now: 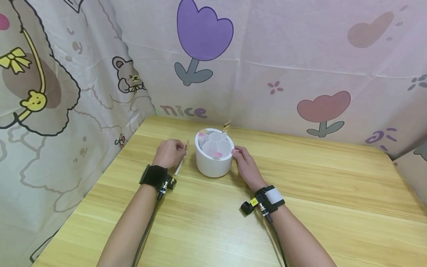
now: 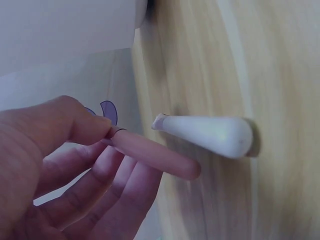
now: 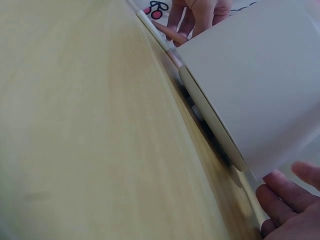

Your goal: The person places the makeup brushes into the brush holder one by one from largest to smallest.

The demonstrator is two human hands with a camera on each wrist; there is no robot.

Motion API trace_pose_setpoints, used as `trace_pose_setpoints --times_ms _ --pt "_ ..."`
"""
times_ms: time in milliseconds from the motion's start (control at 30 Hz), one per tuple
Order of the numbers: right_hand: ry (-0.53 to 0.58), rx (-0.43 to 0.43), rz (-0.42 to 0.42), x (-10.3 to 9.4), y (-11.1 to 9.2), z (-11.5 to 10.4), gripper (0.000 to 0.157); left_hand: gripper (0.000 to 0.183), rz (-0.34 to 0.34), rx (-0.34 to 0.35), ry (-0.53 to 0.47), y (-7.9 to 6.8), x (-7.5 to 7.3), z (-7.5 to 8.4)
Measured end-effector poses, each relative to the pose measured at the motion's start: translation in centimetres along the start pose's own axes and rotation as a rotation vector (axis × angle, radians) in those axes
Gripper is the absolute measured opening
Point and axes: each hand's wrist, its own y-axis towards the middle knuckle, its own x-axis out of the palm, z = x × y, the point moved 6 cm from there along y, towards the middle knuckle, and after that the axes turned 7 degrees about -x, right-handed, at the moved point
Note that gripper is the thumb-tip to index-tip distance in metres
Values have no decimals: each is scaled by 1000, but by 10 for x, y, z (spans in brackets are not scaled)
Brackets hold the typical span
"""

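Note:
A white round organizer (image 1: 214, 165) with a divided insert (image 1: 215, 137) stands on the table. My left hand (image 1: 169, 152) is left of it; thumb and fingers pinch a slim pink handle (image 2: 155, 156) with a rounded free end, its other end hidden by the fingers. Close by on the tabletop lies a white tapered stick (image 2: 212, 135), thick and rounded at one end, narrow at the other. At the organizer's right side is my right hand (image 1: 247, 168), fingertips right at the wall near the rim. Its fingers (image 3: 286, 192) are loosely extended.
Pink bits (image 1: 218, 155) show in the insert's compartments, and a gold-coloured piece (image 1: 227, 127) sticks up at its back edge. A printed cloth (image 1: 260, 63) hangs behind the wooden table (image 1: 320, 193). A cable (image 1: 146, 230) runs along each forearm.

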Motion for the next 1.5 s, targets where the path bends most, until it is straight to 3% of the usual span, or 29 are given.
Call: trace_pose_setpoints --times_ms 400,1300,1500 --pt "-29 -5 -1 2 0 -3 60 22 -6 -3 9 0 2 -2" --pt "31 7 13 0 0 -1 57 20 -2 5 7 0 2 1" --pt "-5 -25 2 0 -1 -4 60 19 -11 -3 -3 -1 2 0"
